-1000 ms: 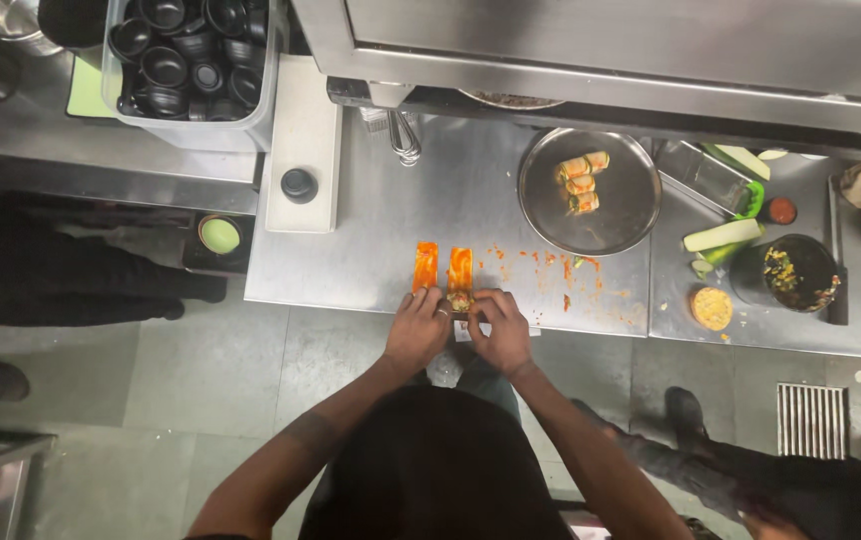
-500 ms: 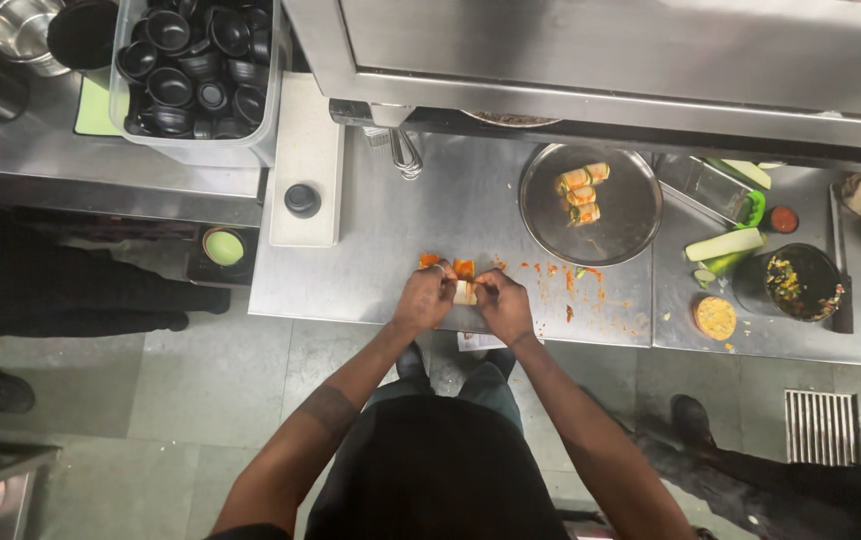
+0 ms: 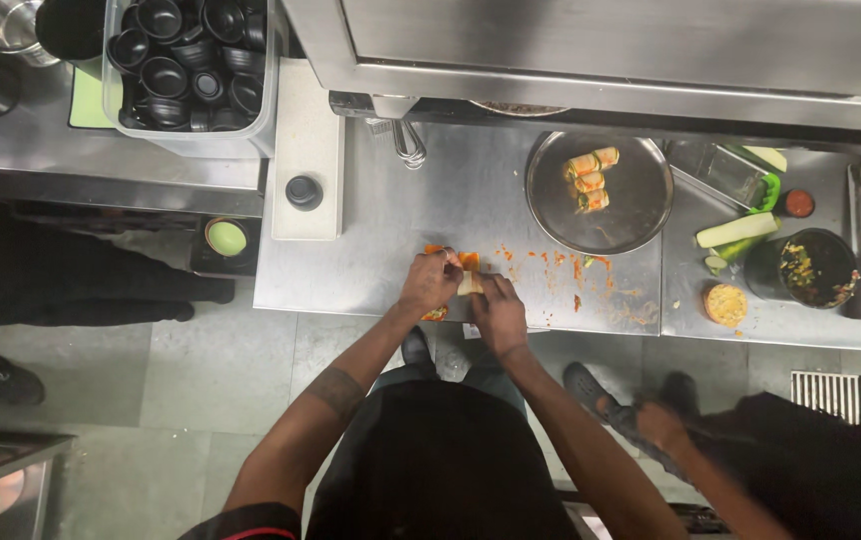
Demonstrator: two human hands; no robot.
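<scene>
Working at the near edge of the steel table (image 3: 371,240), both hands meet over an orange wrap (image 3: 468,264) with a pale filling. The left hand (image 3: 429,283) has its grip curled down over the wrap's left end, and the right hand (image 3: 499,312) pinches the pale part from the near side, so both are closed on it, seemingly to keep the sheet tight while it is folded. Orange crumbs (image 3: 561,268) are strewn to the right along the table, towards the round metal plate (image 3: 599,192) where three finished rolls (image 3: 589,178) lie together near its far rim, kept clear of the mess. At the far left corner a tub of black cups (image 3: 191,62) stands out of reach.

A second ago two orange strips stood side by side ahead of the fingers; now they are gathered under the hands, with only small orange tips showing.
</scene>
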